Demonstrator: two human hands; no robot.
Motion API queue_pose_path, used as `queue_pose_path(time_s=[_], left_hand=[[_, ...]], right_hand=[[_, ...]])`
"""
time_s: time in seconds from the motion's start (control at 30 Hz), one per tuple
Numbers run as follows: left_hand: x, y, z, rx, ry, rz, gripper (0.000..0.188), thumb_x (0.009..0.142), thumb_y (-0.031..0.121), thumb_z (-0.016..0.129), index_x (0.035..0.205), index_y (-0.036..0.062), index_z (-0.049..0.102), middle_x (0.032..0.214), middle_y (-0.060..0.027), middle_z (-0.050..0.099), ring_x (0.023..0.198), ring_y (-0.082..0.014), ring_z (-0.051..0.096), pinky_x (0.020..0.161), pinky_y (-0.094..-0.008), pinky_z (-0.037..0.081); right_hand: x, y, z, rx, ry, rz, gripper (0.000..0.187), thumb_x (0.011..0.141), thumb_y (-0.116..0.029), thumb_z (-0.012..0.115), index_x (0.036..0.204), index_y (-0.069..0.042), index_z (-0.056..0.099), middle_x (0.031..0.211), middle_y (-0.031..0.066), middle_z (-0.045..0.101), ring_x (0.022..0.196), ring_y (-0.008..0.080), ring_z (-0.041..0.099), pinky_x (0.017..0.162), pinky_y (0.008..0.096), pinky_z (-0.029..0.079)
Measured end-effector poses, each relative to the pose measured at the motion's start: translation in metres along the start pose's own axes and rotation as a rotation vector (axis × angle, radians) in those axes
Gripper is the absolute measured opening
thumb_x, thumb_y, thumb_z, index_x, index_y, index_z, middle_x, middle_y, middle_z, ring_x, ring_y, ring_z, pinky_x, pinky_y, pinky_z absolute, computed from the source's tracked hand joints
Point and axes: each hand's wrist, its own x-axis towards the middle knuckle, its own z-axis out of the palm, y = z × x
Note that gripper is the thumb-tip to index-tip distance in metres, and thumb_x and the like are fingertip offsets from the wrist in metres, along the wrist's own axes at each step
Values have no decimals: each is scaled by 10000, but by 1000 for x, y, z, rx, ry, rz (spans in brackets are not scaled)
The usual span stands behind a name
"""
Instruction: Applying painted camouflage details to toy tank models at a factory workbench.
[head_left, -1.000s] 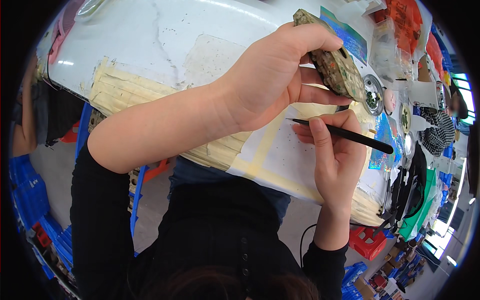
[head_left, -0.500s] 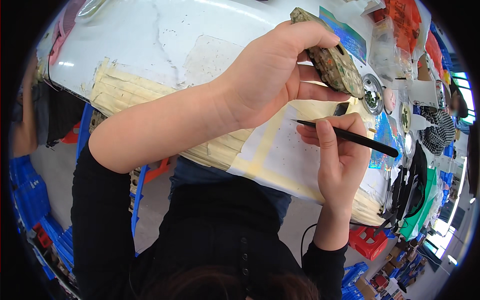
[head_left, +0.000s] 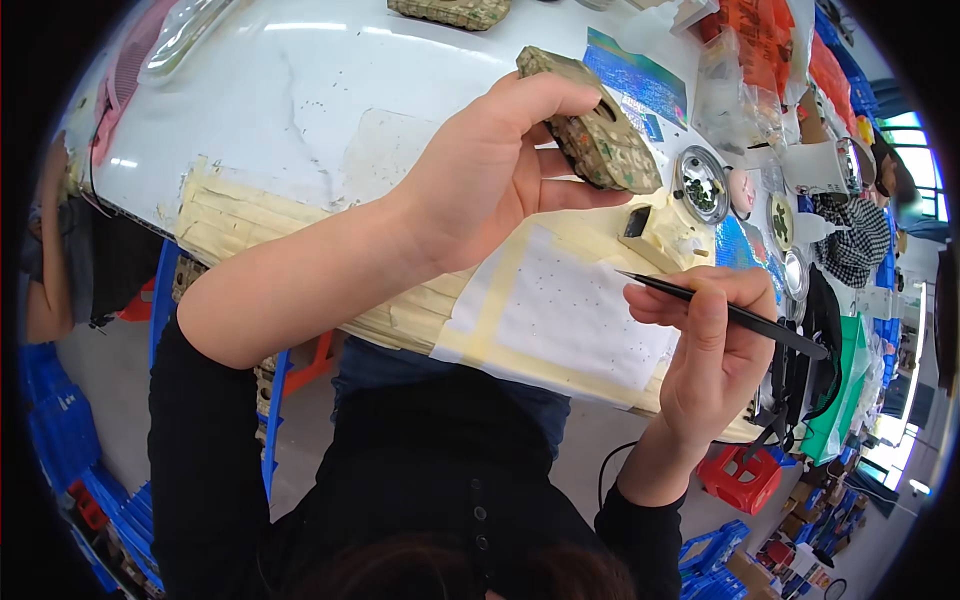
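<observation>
My left hand [head_left: 475,165] holds up a camouflage-patterned model tank hull [head_left: 605,135], tilted, with thumb on one edge and fingers beneath. A dark round opening shows in its top. Lower and to the right, my right hand [head_left: 715,350] grips slim black tweezers [head_left: 745,317], their fine tip pointing left and apart from the hull. Whether anything tiny sits at the tip cannot be made out. Under the hands lies a white paper sheet [head_left: 560,305] dotted with small dark specks, with yellowish tape across it.
Beyond the right hand stand a yellowish block [head_left: 665,240] and a round metal dish [head_left: 702,185] of small dark green pieces. Another camouflage hull [head_left: 452,10] lies at the far edge. Clear bags [head_left: 735,90] crowd the right side; a red stool [head_left: 740,478] stands below the table.
My right hand has moved right and nearer to me with the tweezers, away from the hull. The hull has shifted slightly left in my left hand. The whole view has turned a little.
</observation>
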Motion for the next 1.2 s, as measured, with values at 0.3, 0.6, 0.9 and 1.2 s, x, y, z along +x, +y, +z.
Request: queue_pose_path(time_s=[0.3, 0.6, 0.9, 1.2], left_hand=[[-12, 4, 15, 244, -133, -60, 581, 923, 115, 452, 1432, 75, 175, 1243, -116, 473, 1028, -187, 574, 833, -378, 546], [-16, 12, 12, 363, -315, -276, 189, 925, 190, 500, 1052, 60, 554, 1016, -27, 591, 881, -80, 597, 671, -243, 530], [-18, 9, 12, 377, -293, -286, 174, 929, 207, 509, 1026, 72, 559, 1010, -18, 595, 863, -64, 586, 621, -221, 501], [-17, 6, 12, 385, -285, -267, 166, 934, 204, 503, 1025, 77, 560, 1015, -16, 588, 874, -68, 591, 617, -221, 508]], right_hand=[[14, -7, -17, 64, 37, -107, 183, 941, -157, 527, 902, 8, 458, 801, 163, 623, 633, 191, 647, 573, 256, 520], [28, -9, -12, 90, 1, -130, 170, 946, -152, 523, 911, 5, 467, 798, 163, 631, 605, 153, 606, 538, 241, 485], [30, -6, -8, 120, 28, -22, 174, 962, -147, 483, 913, 18, 462, 749, 173, 628, 626, 206, 660, 539, 261, 545], [30, -3, -8, 147, 43, -11, 171, 968, -145, 470, 923, 19, 453, 761, 178, 630, 644, 210, 667, 561, 270, 563]])
